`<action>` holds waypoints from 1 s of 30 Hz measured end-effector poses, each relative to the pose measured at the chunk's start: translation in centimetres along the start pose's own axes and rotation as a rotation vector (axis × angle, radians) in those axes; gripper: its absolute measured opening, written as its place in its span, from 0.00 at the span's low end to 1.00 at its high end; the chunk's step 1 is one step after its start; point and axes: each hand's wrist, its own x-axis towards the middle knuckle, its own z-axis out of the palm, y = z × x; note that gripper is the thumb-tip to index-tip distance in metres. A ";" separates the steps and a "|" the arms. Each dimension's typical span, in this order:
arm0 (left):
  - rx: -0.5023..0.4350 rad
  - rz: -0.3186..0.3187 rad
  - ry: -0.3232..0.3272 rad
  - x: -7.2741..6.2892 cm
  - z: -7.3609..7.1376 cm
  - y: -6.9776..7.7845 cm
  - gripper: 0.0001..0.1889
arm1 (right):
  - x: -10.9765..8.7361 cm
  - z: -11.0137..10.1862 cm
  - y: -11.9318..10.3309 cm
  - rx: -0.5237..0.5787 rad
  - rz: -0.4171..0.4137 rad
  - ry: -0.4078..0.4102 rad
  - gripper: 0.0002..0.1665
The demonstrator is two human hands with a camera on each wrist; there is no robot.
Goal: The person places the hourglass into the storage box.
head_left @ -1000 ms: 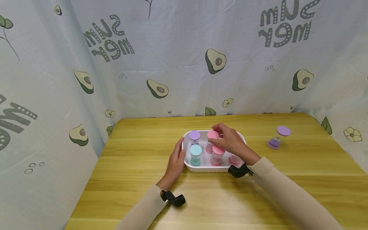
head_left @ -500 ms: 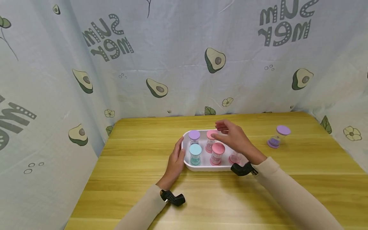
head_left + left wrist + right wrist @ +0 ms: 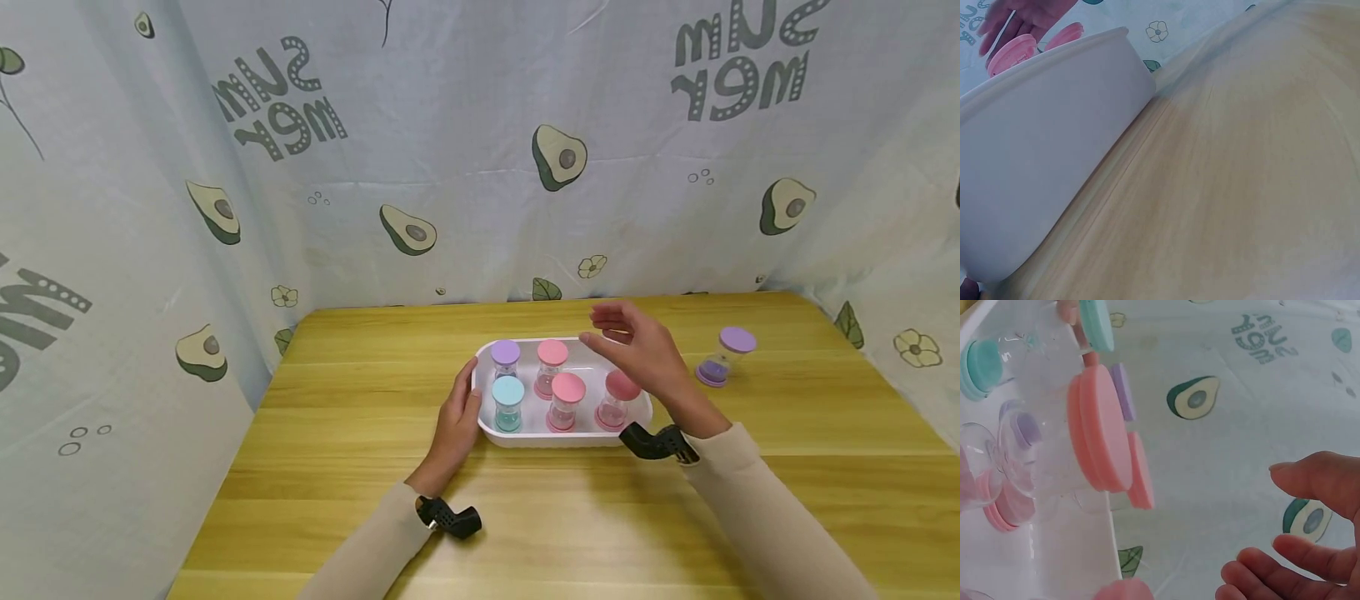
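A white tray (image 3: 581, 440) holds several upright hourglasses with round caps. Its left side has a purple-capped hourglass (image 3: 506, 353) behind a light-blue-capped one (image 3: 508, 392). A pink hourglass (image 3: 552, 353) stands at the back middle, another pink hourglass (image 3: 567, 389) in front of it, and a third pink hourglass (image 3: 613, 408) at the front right. My left hand (image 3: 456, 417) rests against the tray's left end, its fingers along the outer wall. Above the tray's back right part, my right hand (image 3: 641, 350) is raised with thumb and fingers apart, holding nothing.
A tilted purple hourglass (image 3: 726, 357) is on the wooden table (image 3: 360, 400), right of the tray. A white curtain (image 3: 465, 150) printed with avocados hangs behind and at the sides of the table.
My right hand has drawn away from the back middle pink hourglass, moving right and up with its fingers spread. The left hand and the tray stay in place.
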 end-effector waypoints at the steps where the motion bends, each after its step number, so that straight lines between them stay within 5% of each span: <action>1: 0.000 0.001 0.000 0.0 0.0 0.0 0.26 | -0.1 -0.2 0.1 -0.002 -0.003 0.014 0.33; 14: 0.003 0.009 0.004 0.1 0.0 -0.1 0.26 | -1.2 -2.9 0.5 0.011 0.067 0.156 0.36; 30: -0.002 0.015 0.007 0.2 0.1 -0.1 0.26 | -2.4 -5.7 1.1 0.052 0.060 0.312 0.35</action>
